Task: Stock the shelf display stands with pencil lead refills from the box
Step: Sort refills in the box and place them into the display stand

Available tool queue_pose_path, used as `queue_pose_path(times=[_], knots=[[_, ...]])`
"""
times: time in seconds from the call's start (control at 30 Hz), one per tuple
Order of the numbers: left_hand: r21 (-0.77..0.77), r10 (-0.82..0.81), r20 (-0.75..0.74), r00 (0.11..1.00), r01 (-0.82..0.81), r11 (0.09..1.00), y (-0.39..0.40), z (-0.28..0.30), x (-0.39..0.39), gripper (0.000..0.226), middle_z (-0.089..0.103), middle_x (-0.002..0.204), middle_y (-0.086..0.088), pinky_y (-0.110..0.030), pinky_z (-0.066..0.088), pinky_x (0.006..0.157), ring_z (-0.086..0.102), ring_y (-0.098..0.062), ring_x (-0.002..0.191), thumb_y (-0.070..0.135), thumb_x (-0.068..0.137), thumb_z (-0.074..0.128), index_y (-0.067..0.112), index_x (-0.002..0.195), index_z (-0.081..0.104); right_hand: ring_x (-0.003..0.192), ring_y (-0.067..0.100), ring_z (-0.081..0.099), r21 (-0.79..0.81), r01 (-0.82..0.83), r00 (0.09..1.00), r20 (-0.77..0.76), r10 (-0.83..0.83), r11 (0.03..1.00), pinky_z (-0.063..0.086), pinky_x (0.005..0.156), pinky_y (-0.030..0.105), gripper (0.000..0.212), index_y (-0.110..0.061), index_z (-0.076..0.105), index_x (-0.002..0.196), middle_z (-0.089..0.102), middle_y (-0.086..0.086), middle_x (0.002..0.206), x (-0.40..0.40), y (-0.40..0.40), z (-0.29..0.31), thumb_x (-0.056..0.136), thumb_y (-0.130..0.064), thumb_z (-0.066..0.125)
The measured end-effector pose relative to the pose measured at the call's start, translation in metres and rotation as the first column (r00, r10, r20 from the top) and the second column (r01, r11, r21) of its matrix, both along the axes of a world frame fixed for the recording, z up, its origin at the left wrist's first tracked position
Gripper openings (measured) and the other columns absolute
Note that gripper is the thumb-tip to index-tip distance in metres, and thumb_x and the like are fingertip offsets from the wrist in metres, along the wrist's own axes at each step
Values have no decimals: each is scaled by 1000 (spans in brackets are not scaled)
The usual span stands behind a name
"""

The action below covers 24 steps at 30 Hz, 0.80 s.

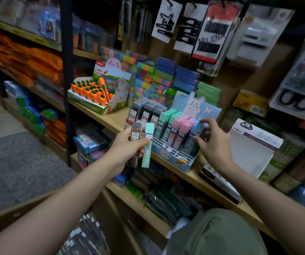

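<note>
While left hand [129, 144] grips refills [142, 144], right fingers [206, 123] spread, seemingly empty.

Dim shop light, dark corners, wide-angle bending at edges, left shelves motion-blurred.

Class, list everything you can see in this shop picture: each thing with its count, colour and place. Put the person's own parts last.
Mint refill case: one, left hand.
Grey refill case: one, same hand.
Bunny display stand: one, pale blue, shelf; mint, pink, blue cases.
Dark refill stand: one, behind.
Carrot display: one, orange, shelf left.
White box: one, shelf right.
Cardboard box: one, brown, below.
Hair clip cards: several, hanging.
Left hand: gripping.
Right hand: open, over stand.
</note>
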<state>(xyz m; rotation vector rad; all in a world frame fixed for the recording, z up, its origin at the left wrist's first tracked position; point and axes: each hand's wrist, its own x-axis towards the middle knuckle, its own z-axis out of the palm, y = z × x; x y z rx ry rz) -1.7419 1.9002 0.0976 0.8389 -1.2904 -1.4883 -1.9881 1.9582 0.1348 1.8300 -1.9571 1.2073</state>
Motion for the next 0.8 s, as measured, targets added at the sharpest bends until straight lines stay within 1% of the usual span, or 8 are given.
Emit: queue_pose_path(times=[0.13,0.27,0.37,0.5,0.63,0.7,0.73,0.8], knots=[[16,10,-5,1000,-9,1000,-3,-1,0,25,65,66,3,-21,45,46,52,-7,50,5,86,70,17,107,67,84,14,60,-9,-2,1000,-25,2,1000,49,76,28,47,-23,53,117,58,-6,96,0,-6,-9,79,-9,78],[34,-6,12,1000,6,999,-4,-6,-4,21,67,66,5,-20,46,48,53,-6,52,6,85,71,14,103,67,79,15,63,-25,6,1000,-23,-7,1000,55,77,34,46,-20,57,115,60,1,106,2,-11,-15,77,-8,80],[30,-32,24,999,31,999,-4,-8,-8,19,66,64,5,-21,47,49,53,-7,53,7,84,72,14,101,67,75,15,63,-17,24,998,-50,-25,1000,57,77,39,44,-20,58,114,58,1,106,2,-13,-17,77,-9,80],[40,-53,29,998,52,998,-4,-8,-14,22,67,69,2,-21,47,50,54,-6,53,7,84,73,12,104,65,82,20,66,1,53,995,-90,-53,999,57,79,44,41,-17,59,115,58,3,108,2,-13,-17,79,-12,79],[51,-55,20,998,54,997,-4,-10,-17,23,67,69,3,-21,47,50,54,-6,54,7,83,74,11,104,65,82,23,67,-2,72,989,-128,-71,997,56,78,46,36,-14,63,116,57,5,111,5,-8,-12,83,-19,76],[47,-60,20,998,59,997,-3,-10,-18,24,67,67,4,-20,47,50,55,-5,53,8,82,74,11,104,64,79,20,65,-32,85,986,-142,-89,996,57,78,43,37,-14,64,121,54,6,117,9,-4,-7,87,-22,72],[45,-64,21,998,63,997,-3,-10,-17,24,67,67,4,-20,47,50,55,-5,53,8,82,75,11,104,64,76,16,63,-67,74,987,-137,-83,995,57,77,40,37,-14,64,123,53,4,117,13,-1,-4,88,-22,71],[38,-71,34,997,69,997,-4,-10,-16,25,67,68,4,-20,48,50,56,-5,53,9,82,75,12,104,65,76,7,59,-120,-10,996,-85,0,993,56,75,28,34,-18,62,124,53,-3,110,23,6,4,90,-20,67]])
